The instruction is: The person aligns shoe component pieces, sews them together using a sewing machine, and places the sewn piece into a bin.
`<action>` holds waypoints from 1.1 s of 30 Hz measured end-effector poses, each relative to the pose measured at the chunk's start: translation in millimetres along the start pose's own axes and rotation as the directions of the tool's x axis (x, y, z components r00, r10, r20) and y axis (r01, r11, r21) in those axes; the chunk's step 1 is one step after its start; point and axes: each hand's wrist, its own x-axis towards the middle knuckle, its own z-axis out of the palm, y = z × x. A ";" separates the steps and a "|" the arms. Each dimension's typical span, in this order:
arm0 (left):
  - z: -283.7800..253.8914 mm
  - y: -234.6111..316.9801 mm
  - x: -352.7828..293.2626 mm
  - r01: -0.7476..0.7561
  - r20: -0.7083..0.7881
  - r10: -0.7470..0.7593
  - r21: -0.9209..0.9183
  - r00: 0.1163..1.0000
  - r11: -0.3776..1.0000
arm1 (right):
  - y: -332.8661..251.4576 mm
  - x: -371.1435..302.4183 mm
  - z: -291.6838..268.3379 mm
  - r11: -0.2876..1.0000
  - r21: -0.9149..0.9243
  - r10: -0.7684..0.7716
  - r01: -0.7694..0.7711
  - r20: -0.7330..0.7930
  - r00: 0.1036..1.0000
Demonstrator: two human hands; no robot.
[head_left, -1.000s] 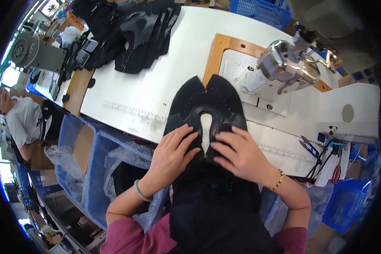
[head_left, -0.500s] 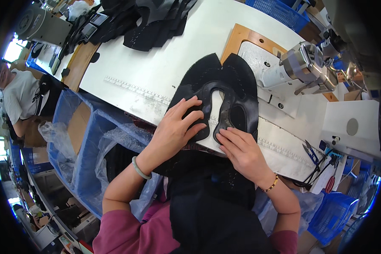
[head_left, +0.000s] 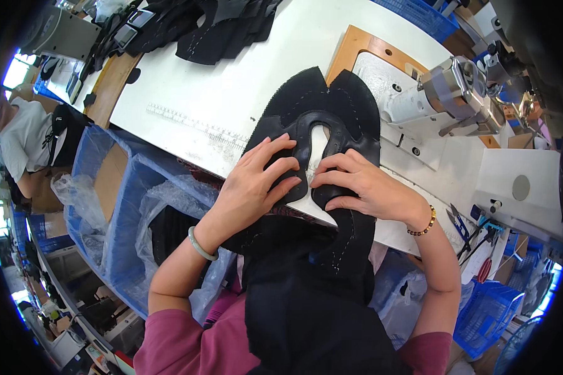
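Observation:
A black shoe upper (head_left: pixel 297 97) lies across the near edge of the white worktable (head_left: pixel 175 84). It has a notch at its far end and a long keyhole-shaped opening down the middle, bordered by smooth black trim. My left hand (head_left: pixel 256 178) grips the left side of the trim, its bent fingertips at the edge of the opening. On the opposite side, my right hand (head_left: pixel 372 190) curls over the trim, with thumb and fingers pinching it. The near part of the black material hangs over the table edge towards my lap.
A sewing machine (head_left: pixel 456 94) stands to the right, by a wood-framed plate (head_left: pixel 372 44). Black cut pieces (head_left: pixel 225 34) are heaped at the far left. Scissors (head_left: pixel 485 269) hang at the right. Blue plastic-lined bins (head_left: pixel 122 206) stand left; another person (head_left: pixel 28 137) sits beyond them.
My right hand has moved up along the trim from its near tip, and its fingers are now more bent. My left hand keeps its place on the upper. The view has shifted slightly.

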 end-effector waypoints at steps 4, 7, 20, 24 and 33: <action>-2.3 -6.7 4.9 -0.014 0.015 0.015 -0.029 1.000 0.999 | 5.2 2.9 -3.4 1.000 0.022 -0.001 0.001 0.008 1.000; -13.7 -3.6 5.8 0.035 -0.022 -0.039 -0.154 0.999 0.987 | 4.1 0.1 -7.0 0.987 0.158 0.002 0.014 -0.101 0.995; -18.1 -5.1 -12.4 0.468 0.063 -0.489 -0.419 0.870 0.778 | 1.9 -17.4 15.1 0.981 0.178 -0.015 0.071 -0.301 0.953; -65.9 12.6 13.6 0.443 0.162 -0.414 -0.408 0.896 0.798 | 14.1 -23.0 21.8 0.938 0.316 0.019 0.141 -0.455 0.890; -233.5 -122.1 158.6 0.176 -0.558 -0.096 0.091 0.824 0.980 | 22.3 -20.5 19.2 0.899 0.435 0.171 0.048 -0.452 0.875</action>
